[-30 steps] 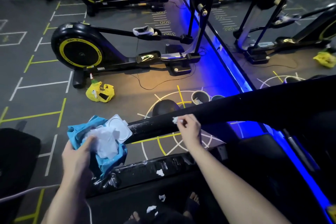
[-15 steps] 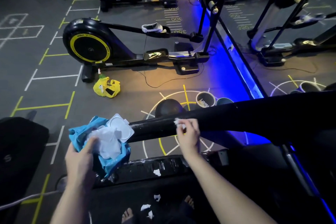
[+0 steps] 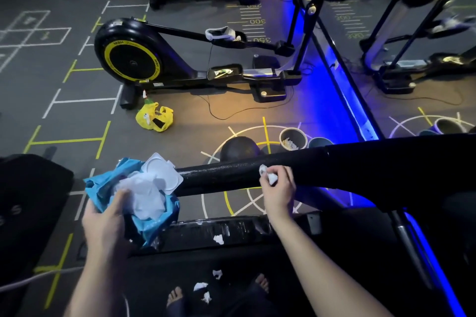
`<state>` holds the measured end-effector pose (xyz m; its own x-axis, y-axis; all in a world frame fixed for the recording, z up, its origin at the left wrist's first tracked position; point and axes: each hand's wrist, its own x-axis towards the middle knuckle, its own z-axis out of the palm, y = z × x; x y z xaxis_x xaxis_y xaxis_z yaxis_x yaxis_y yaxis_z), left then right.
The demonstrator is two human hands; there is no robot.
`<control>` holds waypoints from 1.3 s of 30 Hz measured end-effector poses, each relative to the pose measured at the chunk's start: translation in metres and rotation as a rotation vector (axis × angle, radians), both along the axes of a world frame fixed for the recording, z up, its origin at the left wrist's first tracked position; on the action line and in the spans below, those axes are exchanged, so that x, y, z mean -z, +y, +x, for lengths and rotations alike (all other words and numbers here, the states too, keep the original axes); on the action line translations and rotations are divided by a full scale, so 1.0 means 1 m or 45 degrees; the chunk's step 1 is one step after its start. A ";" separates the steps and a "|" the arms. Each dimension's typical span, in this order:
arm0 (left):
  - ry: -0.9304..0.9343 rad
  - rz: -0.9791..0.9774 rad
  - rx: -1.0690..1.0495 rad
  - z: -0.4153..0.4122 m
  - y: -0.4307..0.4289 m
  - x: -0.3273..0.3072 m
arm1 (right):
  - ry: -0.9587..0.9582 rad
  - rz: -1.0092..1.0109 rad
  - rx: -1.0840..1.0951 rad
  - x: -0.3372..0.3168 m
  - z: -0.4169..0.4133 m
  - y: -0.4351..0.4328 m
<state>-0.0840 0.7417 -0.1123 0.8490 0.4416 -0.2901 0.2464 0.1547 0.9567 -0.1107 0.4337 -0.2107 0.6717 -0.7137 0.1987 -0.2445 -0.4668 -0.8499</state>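
Observation:
My left hand grips a blue pack of wet wipes with its white lid flipped up and a white wipe bunched out of the opening. My right hand pinches a small crumpled white wipe scrap against the black padded handrail of the machine I stand on. White residue specks dot the rail near my fingers.
Torn white scraps lie on the machine's black front ledge and by my bare feet. A black-and-yellow elliptical stands ahead, a yellow bag beside it. A dark ball and a bin sit below the rail. A mirror wall with a blue light strip runs at right.
My right hand has slid slightly right along the rail with the scrap. The view has tilted down and pulled back. My left hand keeps the wipes pack in the same hold.

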 end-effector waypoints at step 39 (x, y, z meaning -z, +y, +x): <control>0.117 -0.271 0.402 0.060 0.251 0.004 | 0.082 0.255 0.140 -0.005 0.031 0.263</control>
